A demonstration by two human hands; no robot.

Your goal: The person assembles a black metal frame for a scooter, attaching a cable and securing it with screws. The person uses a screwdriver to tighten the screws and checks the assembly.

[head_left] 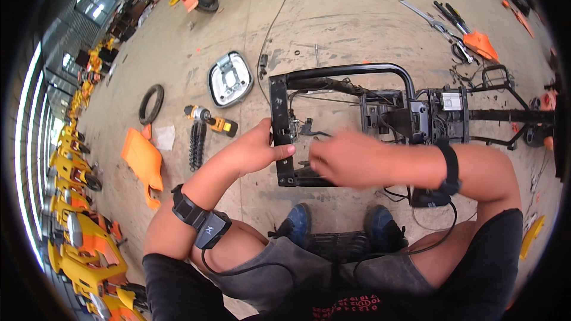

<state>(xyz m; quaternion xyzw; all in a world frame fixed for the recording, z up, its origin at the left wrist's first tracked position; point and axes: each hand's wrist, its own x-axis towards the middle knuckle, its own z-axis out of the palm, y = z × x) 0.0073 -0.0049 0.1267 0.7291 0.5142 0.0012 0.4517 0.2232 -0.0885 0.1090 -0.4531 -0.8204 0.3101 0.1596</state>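
While the person crouches over a black metal vehicle frame [357, 92] lying on the concrete floor [333, 18], the left hand [262, 145] grips the frame's upright end bar, fingers wrapped around it; the right hand [336, 157], blurred, sits just inside the frame, its finger state unclear; a yellow cordless drill [211, 120] and a headlight housing [229, 78] lie nearby.

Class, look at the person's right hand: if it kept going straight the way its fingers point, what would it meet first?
Probably the left hand gripping the black metal frame; the right hand points leftward at it, though blur leaves depth unclear.
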